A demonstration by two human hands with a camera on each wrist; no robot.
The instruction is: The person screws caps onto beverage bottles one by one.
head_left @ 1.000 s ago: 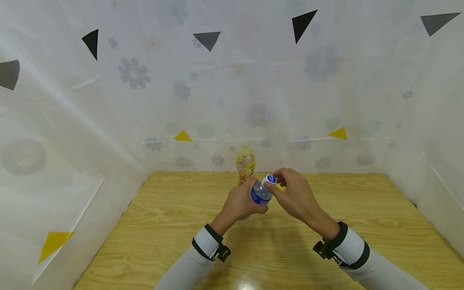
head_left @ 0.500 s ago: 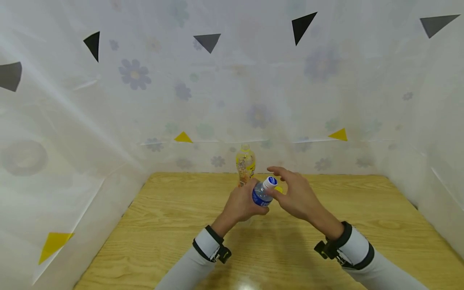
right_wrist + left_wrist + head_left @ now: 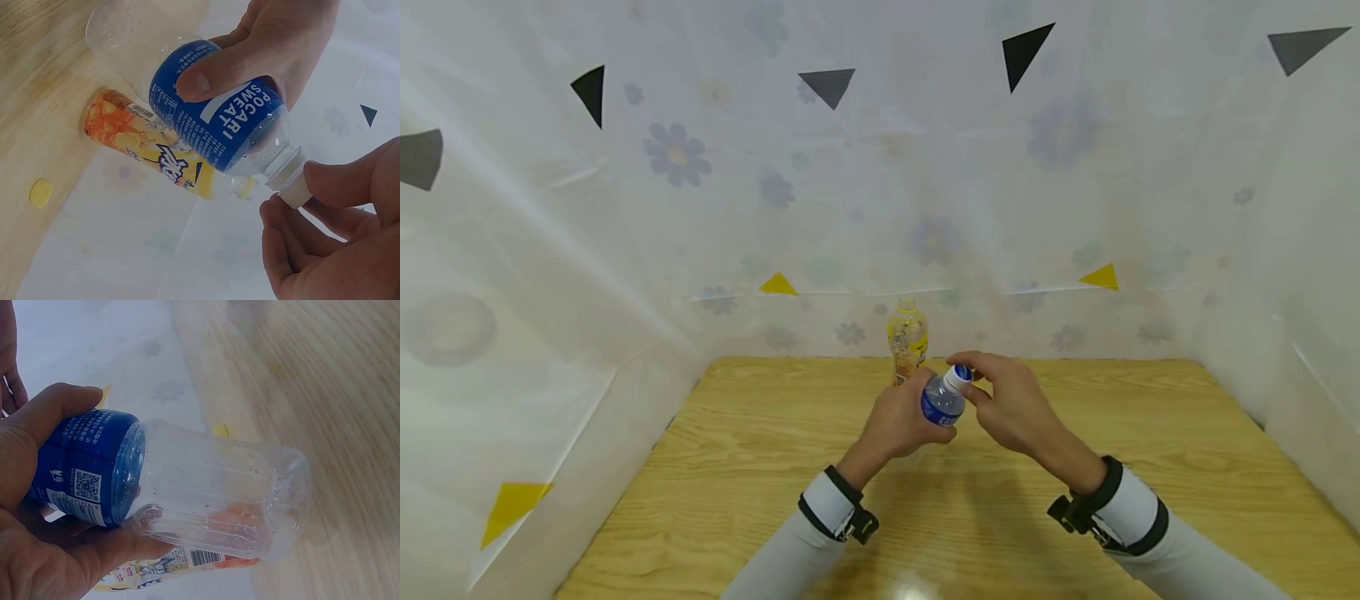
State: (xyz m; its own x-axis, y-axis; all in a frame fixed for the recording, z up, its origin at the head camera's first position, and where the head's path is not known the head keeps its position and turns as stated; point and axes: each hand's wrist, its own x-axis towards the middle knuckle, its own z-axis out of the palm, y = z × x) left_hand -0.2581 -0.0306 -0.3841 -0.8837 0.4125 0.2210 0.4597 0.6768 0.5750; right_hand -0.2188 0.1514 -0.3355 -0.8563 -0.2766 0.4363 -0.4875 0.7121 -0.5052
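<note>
My left hand (image 3: 897, 419) grips a clear plastic bottle with a blue Pocari Sweat label (image 3: 219, 115), tilted above the table. Its see-through lower part (image 3: 219, 487) looks empty apart from droplets. The white cap (image 3: 295, 185) sits on the neck, blue-topped in the head view. My right hand (image 3: 1013, 408) pinches this cap between thumb and fingers, as the right wrist view shows. Behind my left hand stands a second bottle (image 3: 908, 335) with an orange and yellow label, upright and uncapped; its base is hidden in the head view.
A loose yellow cap (image 3: 41, 192) lies on the wooden table (image 3: 737, 467), hidden behind my right hand in the head view. White flower-printed sheeting (image 3: 880, 183) closes off the back and both sides. Black, grey and yellow triangles are stuck on it.
Half a second ago my right fingers were spread away from the cap, with the yellow cap showing behind. Now they have closed back onto the white cap. My left hand stays put with the bottle.
</note>
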